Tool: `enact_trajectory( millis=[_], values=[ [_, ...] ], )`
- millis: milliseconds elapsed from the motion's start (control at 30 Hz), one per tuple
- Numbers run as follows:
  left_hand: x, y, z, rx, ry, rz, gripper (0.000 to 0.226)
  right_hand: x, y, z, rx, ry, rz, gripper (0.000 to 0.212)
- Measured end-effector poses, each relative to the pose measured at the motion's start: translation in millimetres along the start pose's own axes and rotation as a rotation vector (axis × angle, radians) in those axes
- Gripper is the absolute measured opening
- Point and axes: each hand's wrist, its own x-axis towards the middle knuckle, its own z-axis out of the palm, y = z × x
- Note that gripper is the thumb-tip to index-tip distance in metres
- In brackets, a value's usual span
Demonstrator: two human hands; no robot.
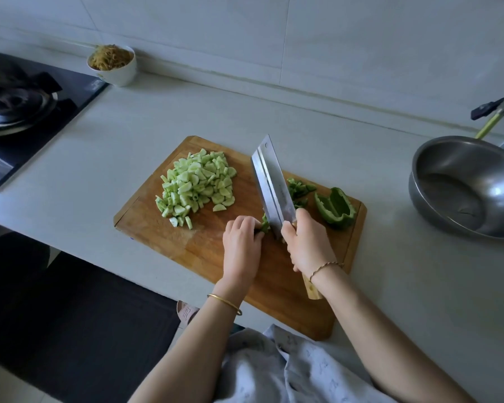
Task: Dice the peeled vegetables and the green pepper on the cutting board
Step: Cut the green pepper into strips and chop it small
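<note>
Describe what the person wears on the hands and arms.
Both forearms are bare, with no sleeves or gloves showing. A thin, plain gold bangle circles the wrist of the left hand. A finer gold bracelet, twisted like a chain, sits on the wrist of the right hand. A pale blue patterned garment shows at the lower edge.

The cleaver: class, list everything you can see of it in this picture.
The cleaver has a broad rectangular blade of grey metal with a small hole near its far corner and a pale wooden handle. The right hand grips the handle just behind the blade. It stands edge down over the cutting board, tip pointing away, beside the green pepper strip that the left hand holds.
</note>
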Motion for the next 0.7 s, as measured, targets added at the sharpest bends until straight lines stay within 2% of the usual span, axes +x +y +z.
enact_trajectory(
  millis=[200,433,600,700],
  values=[
    [0,-6,-5,0.017,0.003,-0.009,0.019,-8,2,-8,-0.085,-0.028,-0.039,0.018],
    [-2,-7,-1,-0.025,0.028,-0.017,0.007,-12,4,-1,-0.151,-0.088,-0.016,0.015],
    [-2,-5,-1,-0.044,0.028,-0.004,0.007,-9,-7,7,-0.255,-0.1,-0.006,0.015],
    [-6,-7,-1,-0.041,0.023,0.007,0.008,-3,-7,10,-0.205,-0.08,0.011,0.014]
  ],
)
